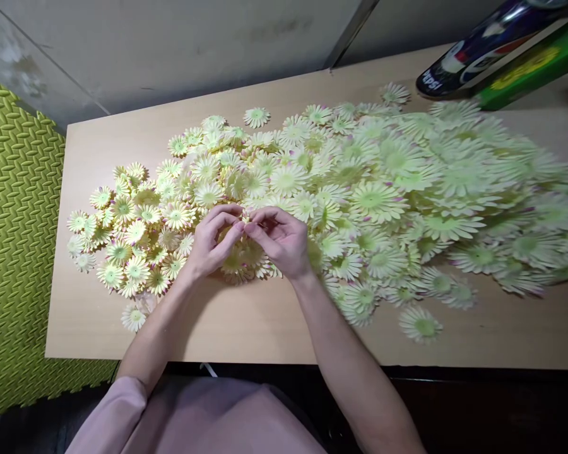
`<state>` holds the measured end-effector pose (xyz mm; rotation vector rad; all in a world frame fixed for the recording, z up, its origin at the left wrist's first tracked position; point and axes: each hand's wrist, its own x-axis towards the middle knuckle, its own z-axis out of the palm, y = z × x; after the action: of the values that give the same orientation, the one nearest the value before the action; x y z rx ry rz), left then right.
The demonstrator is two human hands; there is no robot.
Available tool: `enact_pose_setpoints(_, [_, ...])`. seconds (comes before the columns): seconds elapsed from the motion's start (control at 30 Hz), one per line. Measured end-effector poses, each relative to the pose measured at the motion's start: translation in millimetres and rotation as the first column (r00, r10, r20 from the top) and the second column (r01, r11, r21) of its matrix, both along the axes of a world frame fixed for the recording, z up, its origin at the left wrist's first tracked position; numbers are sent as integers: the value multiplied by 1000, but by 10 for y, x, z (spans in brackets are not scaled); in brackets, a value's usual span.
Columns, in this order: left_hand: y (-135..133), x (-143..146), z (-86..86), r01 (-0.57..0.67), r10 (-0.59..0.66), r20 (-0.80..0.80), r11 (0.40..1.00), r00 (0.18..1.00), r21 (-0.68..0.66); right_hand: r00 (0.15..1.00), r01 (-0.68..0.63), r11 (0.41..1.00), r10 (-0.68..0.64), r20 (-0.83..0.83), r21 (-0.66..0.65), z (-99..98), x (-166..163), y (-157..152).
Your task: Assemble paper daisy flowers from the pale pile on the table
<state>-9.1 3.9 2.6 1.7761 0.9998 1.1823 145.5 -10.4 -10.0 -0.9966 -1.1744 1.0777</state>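
Observation:
My left hand (218,238) and my right hand (280,239) meet over the front edge of a large heap of artificial flowers (372,200). Thumbs and forefingers of both hands pinch one small pale yellow artificial flower (245,215) between them. Most of that flower is covered by my fingertips. The heaped flower heads are pale yellow-green, some with purple petal tips. To the left, smaller flower heads (136,270) lie in a looser cluster beside my left forearm.
A light wooden table (246,328) carries the heap. At the back right stand a dark Pepsi bottle (473,57) and a green box (534,66). A grey wall (194,50) runs behind the table. Green textured foam matting (19,252) borders the left side.

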Motion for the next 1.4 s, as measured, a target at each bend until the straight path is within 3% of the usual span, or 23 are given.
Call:
enact_pose_setpoints(0.2, [-7,22,4,-44,46,51,998,998,-34,1000,10,1000,-10,-4,0,11,2,1])
enact_pose_setpoints(0.33, [24,-2,-28,-86,92,111,995,990,-57,990,140,989,-141,-13,-56,-58,29,37])
enact_pose_setpoints(0.5, [53,-34,-63,-122,144,157,983,977,-141,928,333,941,-338,-156,-55,-119,100,135])
enact_pose_setpoints(0.63, [43,-14,-71,-143,162,159,982,974,-125,897,438,899,-436,-70,18,-84,111,126])
enact_pose_setpoints(0.77, [19,15,-59,-128,137,170,990,976,-65,962,271,961,-272,-8,59,-15,48,31])
enact_pose_setpoints(0.9, [-15,41,-48,-75,81,199,997,977,-34,997,74,997,-73,13,-12,35,-22,-30])
enact_pose_setpoints(1.1, [-12,48,-62,-66,42,178,989,983,131,997,37,999,-38,-65,-29,45,-31,-22])
enact_pose_setpoints(1.4, [-10,52,-81,-64,36,203,989,978,136,998,48,998,-49,-33,-31,35,-32,-27])
